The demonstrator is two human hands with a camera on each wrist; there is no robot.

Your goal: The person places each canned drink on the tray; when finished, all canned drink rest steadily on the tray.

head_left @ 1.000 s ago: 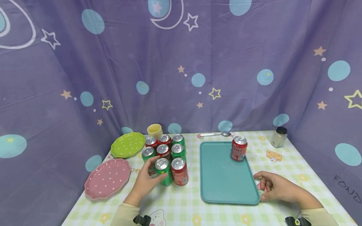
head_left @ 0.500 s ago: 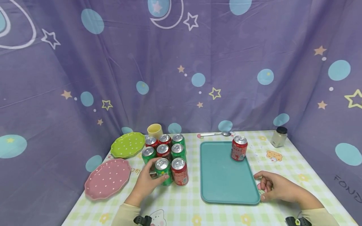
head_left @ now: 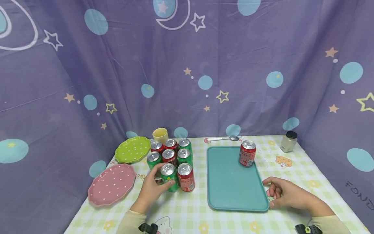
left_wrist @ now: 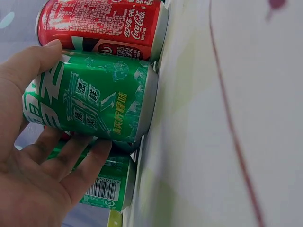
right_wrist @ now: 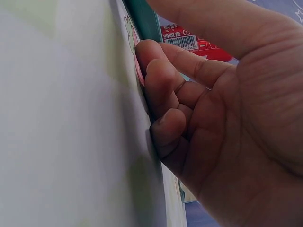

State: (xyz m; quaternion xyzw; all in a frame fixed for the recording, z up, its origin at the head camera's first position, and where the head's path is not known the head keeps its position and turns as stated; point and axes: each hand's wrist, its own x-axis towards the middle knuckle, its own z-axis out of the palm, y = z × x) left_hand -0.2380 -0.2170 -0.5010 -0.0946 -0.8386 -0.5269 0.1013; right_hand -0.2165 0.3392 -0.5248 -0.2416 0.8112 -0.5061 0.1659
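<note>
At the front left of a block of several soda cans, my left hand [head_left: 152,187] holds a green Sprite-like can [head_left: 169,179], thumb on one side and fingers on the other. In the left wrist view this green can [left_wrist: 90,97] stands on the tablecloth against a red Coca-Cola can [left_wrist: 104,28]. Another green can [left_wrist: 111,182] is behind my fingers. On the other side of the table, my right hand [head_left: 287,193] rests by the right edge of a teal tray [head_left: 233,188], its fingers loosely curled with nothing in them. A lone red can [head_left: 247,154] stands at the tray's back right.
Left of the cans lie a pink dotted plate [head_left: 112,185] and a green dotted plate [head_left: 132,150]. Behind the cans is a yellow cup [head_left: 160,135]. A spoon [head_left: 222,139] lies along the back edge, and a black-lidded jar [head_left: 288,142] stands back right.
</note>
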